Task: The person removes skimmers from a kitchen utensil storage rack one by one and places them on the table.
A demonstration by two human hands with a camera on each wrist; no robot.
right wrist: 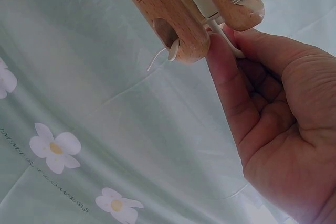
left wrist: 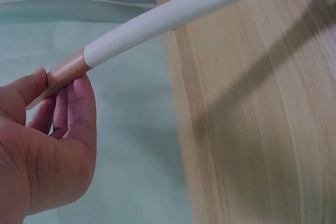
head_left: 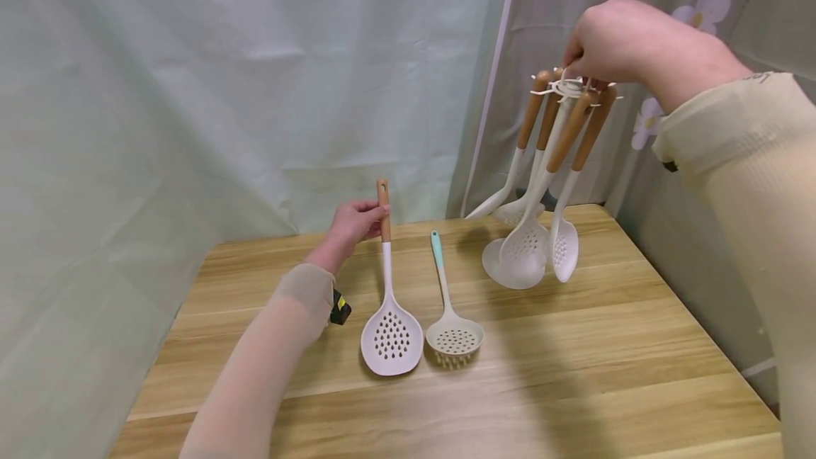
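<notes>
My left hand pinches the wooden end of a white slotted turner; its perforated head rests on the wooden table. In the left wrist view the thumb and fingers of the left hand close around that wooden tip, and the turner's white shaft runs away from it. My right hand grips the top of a white utensil rack, which leans to the left. Several wooden-handled utensils hang from its hooks. Seen from the right wrist, the right hand's fingers touch the hooks beside two wooden handle ends.
A small skimmer with a teal handle lies on the table just right of the turner. The rack's round white base is at the back right. Pale green curtains close in the back and left; a flowered curtain hangs at the right.
</notes>
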